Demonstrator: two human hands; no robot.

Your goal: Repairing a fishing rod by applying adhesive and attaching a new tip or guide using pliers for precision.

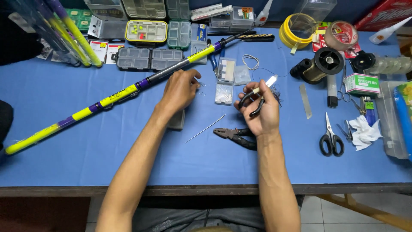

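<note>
Right hand (262,109) gripping small pliers (253,101), left hand (180,88) fingertips curled, contents hidden

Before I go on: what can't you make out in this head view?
- What the left hand pinches: too small, covered by its fingers.
- Tool in the right hand: its grip sits in the palm, tip glare-white.
- Grey box: mostly under the left wrist.
- Clear bin: cut by the right edge.
</note>
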